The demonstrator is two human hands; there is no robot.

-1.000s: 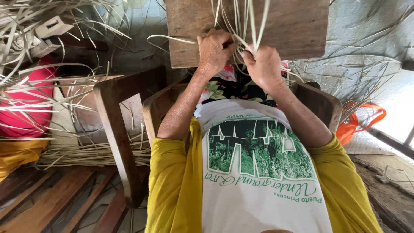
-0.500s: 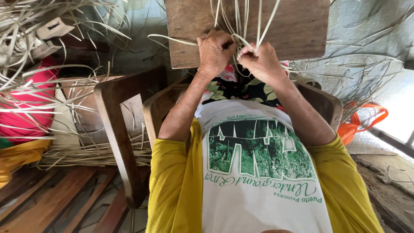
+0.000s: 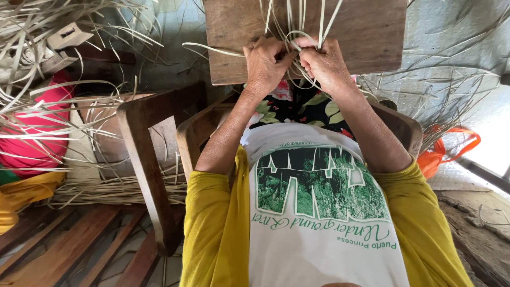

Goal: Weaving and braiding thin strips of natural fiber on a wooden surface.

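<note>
Pale, flat weaving strips (image 3: 297,21) fan out over a brown wooden board (image 3: 366,32) at the top of the view. My left hand (image 3: 265,64) pinches these strips near the board's front edge. My right hand (image 3: 326,64) meets it from the right, fingers closed on a looped strip between the two hands. Both hands touch each other over the strips. My forearms reach out from yellow sleeves over a white and green shirt.
A wooden chair frame (image 3: 143,154) stands at my left. Loose dried strips (image 3: 58,101) lie piled over a red cushion (image 3: 37,133) at far left. An orange bag (image 3: 446,154) sits at right. Wooden slats (image 3: 64,250) cover the floor at lower left.
Both hands have drawn closer together over the board's edge. The strips between them have been pulled into a tighter loop.
</note>
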